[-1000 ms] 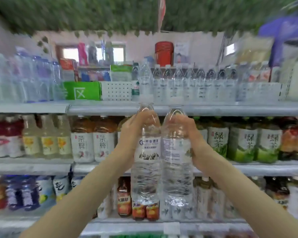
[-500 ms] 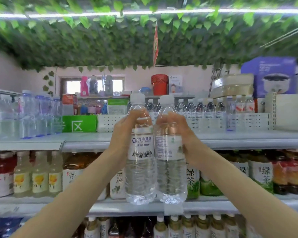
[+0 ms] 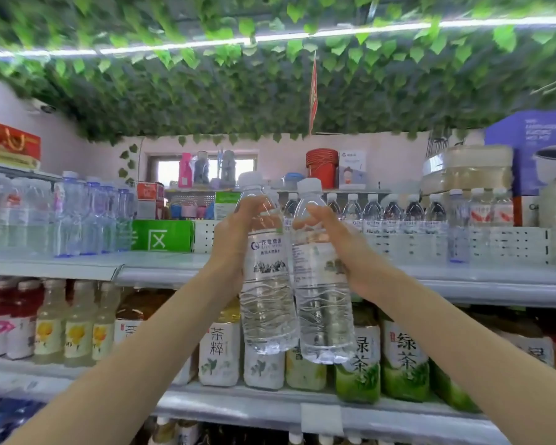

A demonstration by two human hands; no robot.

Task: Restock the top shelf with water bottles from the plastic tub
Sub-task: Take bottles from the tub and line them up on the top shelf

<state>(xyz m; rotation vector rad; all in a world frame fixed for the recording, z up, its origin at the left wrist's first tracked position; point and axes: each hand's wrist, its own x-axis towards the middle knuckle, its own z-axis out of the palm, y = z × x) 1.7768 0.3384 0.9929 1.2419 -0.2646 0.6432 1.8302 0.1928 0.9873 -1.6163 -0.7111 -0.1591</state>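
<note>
I hold two clear water bottles with white caps side by side in front of the shelves. My left hand [image 3: 230, 244] grips the left bottle [image 3: 267, 303] near its shoulder. My right hand [image 3: 344, 248] grips the right bottle [image 3: 323, 316] the same way. Both bottles are upright and touch each other; their caps reach above the edge of the top shelf [image 3: 161, 268], and their bases hang in front of the tea shelf below. A row of the same water bottles [image 3: 398, 220] stands on the top shelf right of my hands. The plastic tub is out of view.
A green carton [image 3: 162, 235] and a white perforated divider [image 3: 203, 234] sit on the top shelf behind my left hand. More water bottles [image 3: 77, 216] stand at the left. Tea bottles [image 3: 405, 358] fill the shelf below. Leaf garlands hang overhead; boxes [image 3: 527, 149] stack at the right.
Both hands have raised the two bottles from the level of the lower shelves up to the top shelf's edge, and my view has tilted upward.
</note>
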